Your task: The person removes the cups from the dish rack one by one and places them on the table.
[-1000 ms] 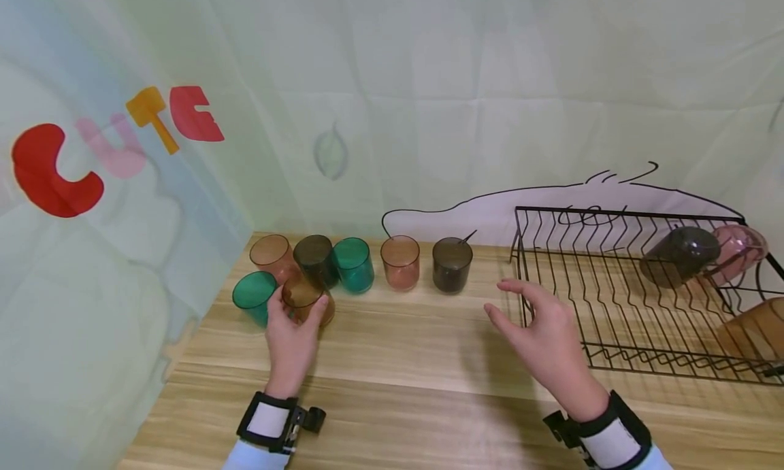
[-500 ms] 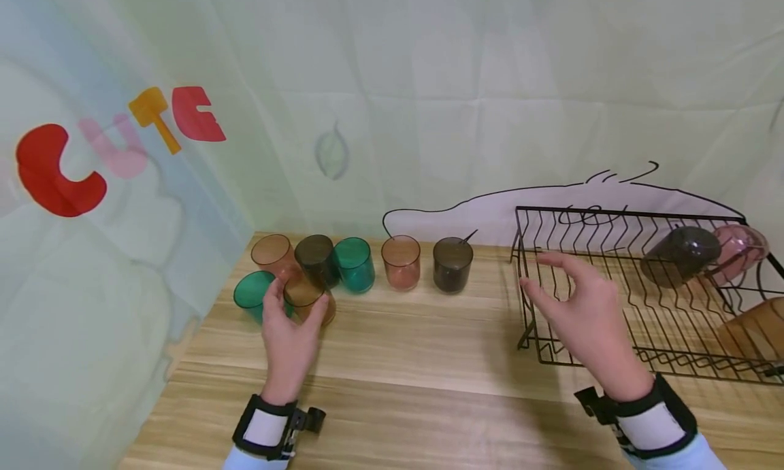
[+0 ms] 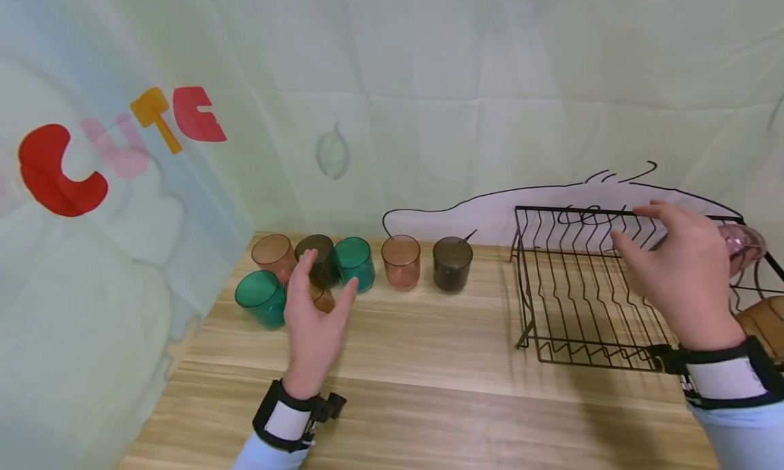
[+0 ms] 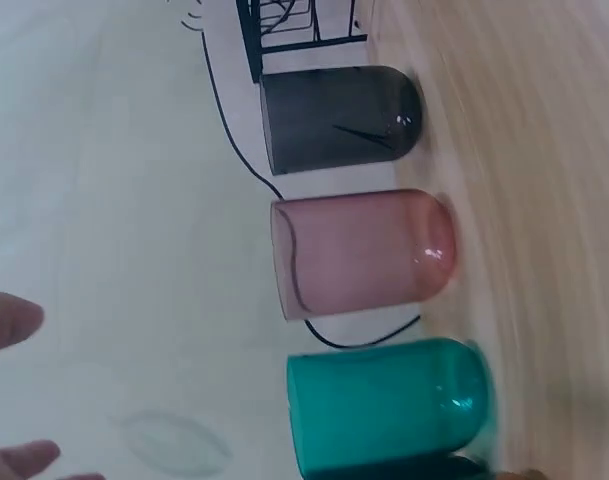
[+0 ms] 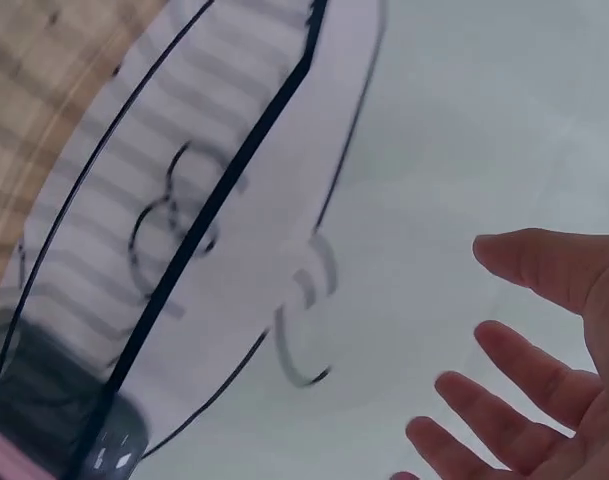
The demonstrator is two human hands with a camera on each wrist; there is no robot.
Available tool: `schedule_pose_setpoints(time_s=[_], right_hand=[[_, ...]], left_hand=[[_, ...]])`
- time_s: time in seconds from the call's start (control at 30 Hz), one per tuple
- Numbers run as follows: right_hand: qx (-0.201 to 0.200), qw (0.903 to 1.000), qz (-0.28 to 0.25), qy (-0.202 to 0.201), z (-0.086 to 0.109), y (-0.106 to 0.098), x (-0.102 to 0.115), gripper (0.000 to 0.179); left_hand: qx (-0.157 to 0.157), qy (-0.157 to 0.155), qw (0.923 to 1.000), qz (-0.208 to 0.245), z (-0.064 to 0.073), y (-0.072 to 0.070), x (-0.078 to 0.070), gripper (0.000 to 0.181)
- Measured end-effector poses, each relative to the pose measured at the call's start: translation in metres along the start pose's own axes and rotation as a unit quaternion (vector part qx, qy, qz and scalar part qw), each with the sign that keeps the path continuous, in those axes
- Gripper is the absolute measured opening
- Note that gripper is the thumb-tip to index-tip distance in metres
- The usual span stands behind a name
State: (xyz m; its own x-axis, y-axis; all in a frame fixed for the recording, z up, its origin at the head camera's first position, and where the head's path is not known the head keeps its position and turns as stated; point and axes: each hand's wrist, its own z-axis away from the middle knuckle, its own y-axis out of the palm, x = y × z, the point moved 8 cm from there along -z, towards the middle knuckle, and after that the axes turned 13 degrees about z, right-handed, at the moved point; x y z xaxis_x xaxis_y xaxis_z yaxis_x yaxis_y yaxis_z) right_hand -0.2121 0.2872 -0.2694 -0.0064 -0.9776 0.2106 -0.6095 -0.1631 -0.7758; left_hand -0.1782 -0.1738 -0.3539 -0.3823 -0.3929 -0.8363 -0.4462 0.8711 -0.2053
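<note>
My left hand [image 3: 314,330] is held up with thumb and fingers apart, just in front of an amber glass [image 3: 322,298] that it partly covers. Beside that stand a green glass [image 3: 263,300], a pink glass [image 3: 273,254] and a dark grey glass [image 3: 317,245]. My right hand [image 3: 689,276], its fingers spread and holding nothing, hovers over the right part of a black wire dish rack [image 3: 576,293]. It hides most of a dark glass in the head view; the right wrist view shows that dark glass [image 5: 84,420] lying in the rack.
Farther along the back of the wooden table [image 3: 416,368] stand another green glass [image 3: 355,266], another pink glass [image 3: 401,262] and another dark glass [image 3: 452,266]. In the rack's right end lie a pink glass [image 3: 742,247] and an amber glass [image 3: 765,324]. A printed cloth [image 3: 422,116] hangs behind.
My left hand has let go of the amber glass, leaving it standing, and moved slightly right with fingers spread. My right hand has moved right and up, from the rack's left side over its right part.
</note>
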Motion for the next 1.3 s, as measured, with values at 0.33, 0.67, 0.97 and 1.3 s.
schedule_pose_setpoints(time_s=[0.33,0.67,0.97,1.3], right_hand=[[0.094,0.9907,0.066,0.073,-0.023,0.034,-0.057,0.054],[0.21,0.9631,0.129,0.108,-0.033,0.079,-0.101,0.073],[0.275,0.943,0.161,0.096,-0.022,0.098,-0.117,0.082],[0.287,0.9399,0.169,0.073,-0.018,0.105,-0.117,0.067]], left_hand=[[0.126,0.072,0.9887,0.036,0.008,0.058,-0.03,0.063],[0.258,0.023,0.9656,0.022,0.027,0.105,-0.019,0.062],[0.32,-0.013,0.9473,-0.012,0.034,0.127,-0.004,0.066],[0.343,-0.034,0.9383,-0.033,0.038,0.133,0.005,0.066]])
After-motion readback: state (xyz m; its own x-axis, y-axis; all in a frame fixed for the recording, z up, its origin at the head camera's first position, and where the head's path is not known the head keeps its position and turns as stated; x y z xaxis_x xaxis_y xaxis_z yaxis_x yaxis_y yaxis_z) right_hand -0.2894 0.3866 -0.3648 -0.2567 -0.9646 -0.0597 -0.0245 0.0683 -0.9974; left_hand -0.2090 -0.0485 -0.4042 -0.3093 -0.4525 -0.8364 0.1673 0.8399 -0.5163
